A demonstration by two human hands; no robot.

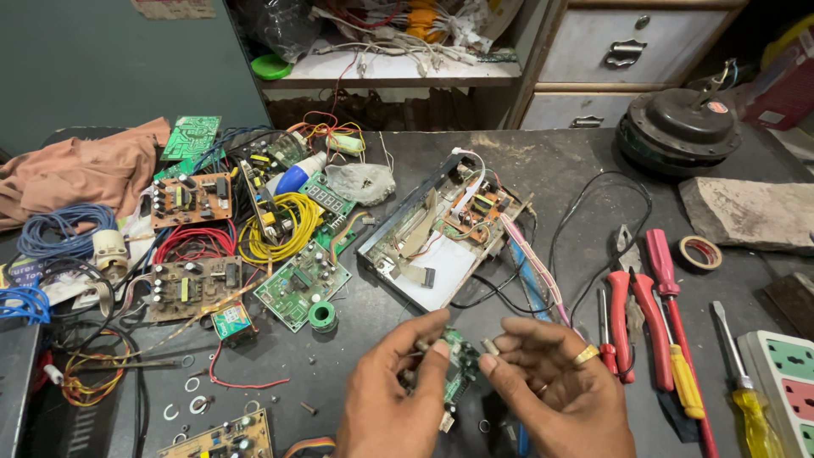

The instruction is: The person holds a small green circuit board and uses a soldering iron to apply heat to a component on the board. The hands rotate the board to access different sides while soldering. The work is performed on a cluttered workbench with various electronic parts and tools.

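My left hand (394, 394) grips a small green circuit board (458, 365) near the front edge of the dark workbench (560, 161), fingers wrapped around its left side. My right hand (551, 382), with rings on two fingers, pinches a small pale component (491, 347) right beside the board's upper right edge. Behind both hands lies an opened device chassis (441, 237) with ribbon cables and an orange board inside.
Red pliers (629, 301), a red-handled tool (666, 271) and yellow screwdrivers (746, 399) lie right of my hands. A power strip (784, 382) sits at the far right, a tape roll (701, 252) and round motor (678, 127) behind. Circuit boards and wire coils (271, 229) crowd the left.
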